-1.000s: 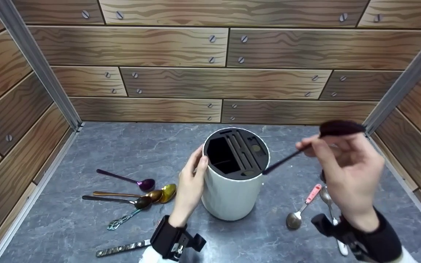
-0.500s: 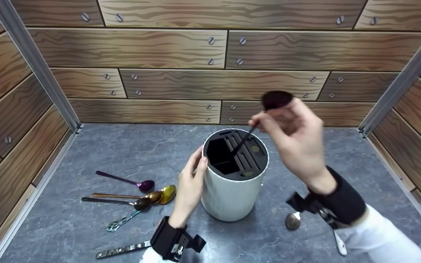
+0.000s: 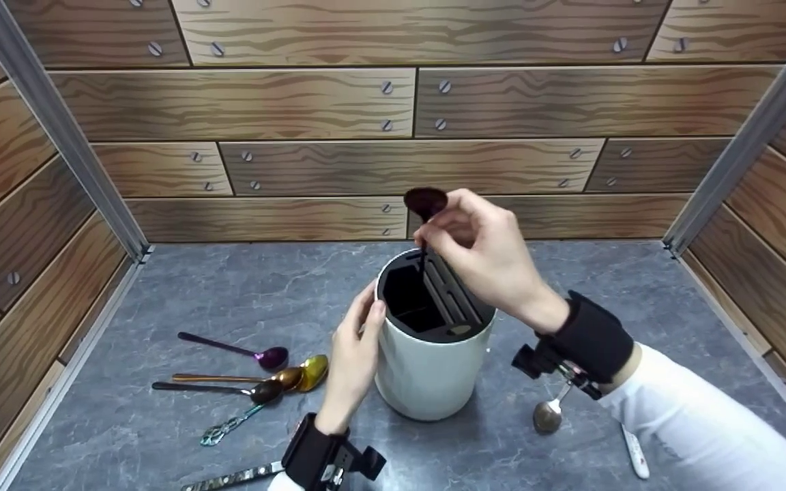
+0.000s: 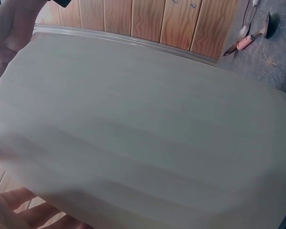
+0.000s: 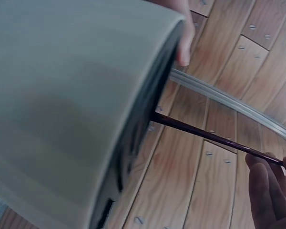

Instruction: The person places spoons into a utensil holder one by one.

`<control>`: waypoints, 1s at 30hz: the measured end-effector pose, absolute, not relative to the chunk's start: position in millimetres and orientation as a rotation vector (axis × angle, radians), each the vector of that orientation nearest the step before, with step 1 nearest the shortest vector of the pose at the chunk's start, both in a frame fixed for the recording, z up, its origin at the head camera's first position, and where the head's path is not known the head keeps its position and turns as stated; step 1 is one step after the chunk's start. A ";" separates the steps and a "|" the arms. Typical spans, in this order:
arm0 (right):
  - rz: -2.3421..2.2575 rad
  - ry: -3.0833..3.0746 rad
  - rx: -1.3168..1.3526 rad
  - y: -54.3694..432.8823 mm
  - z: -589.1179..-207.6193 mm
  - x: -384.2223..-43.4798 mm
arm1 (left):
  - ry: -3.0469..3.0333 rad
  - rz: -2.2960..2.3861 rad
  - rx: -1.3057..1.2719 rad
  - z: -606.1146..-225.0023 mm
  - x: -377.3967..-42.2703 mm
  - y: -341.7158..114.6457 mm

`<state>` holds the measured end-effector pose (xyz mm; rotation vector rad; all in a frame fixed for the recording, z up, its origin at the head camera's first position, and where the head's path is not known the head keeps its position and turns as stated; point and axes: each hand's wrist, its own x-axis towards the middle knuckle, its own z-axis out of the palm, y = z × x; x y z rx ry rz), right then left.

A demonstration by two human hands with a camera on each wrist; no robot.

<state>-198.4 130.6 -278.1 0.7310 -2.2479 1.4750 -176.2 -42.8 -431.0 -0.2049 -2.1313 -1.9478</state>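
A white, round utensil holder (image 3: 427, 375) stands upright on the table, its black insert split into a large opening and narrow slots. My left hand (image 3: 354, 354) steadies it from the left, thumb at the rim and fingers round the side. Above the holder, my right hand (image 3: 485, 252) pinches a dark purple spoon (image 3: 426, 202) near the bowl, which points up. The spoon's handle (image 5: 205, 134) runs down through the holder's top; in the head view it enters the large opening beside the slots, and its lower end is hidden inside.
Left of the holder lie a purple spoon (image 3: 272, 357), gold and copper spoons, a dark spoon (image 3: 267, 391), a teal ornate handle (image 3: 224, 431) and a patterned handle (image 3: 229, 479). To the right are a spoon (image 3: 547, 416) and a white handle (image 3: 634, 453), partly under the right arm. Wood-patterned walls enclose the table.
My right hand has carried the dark purple spoon left from beside the holder to over it, and the handle has gone down into the opening. My left hand has stayed on the holder.
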 end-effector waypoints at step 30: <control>1.027 -2.738 0.795 127.2 -304.4 -223.4 | -2.141 -1.953 -0.218 -429.1 -176.5 -44.6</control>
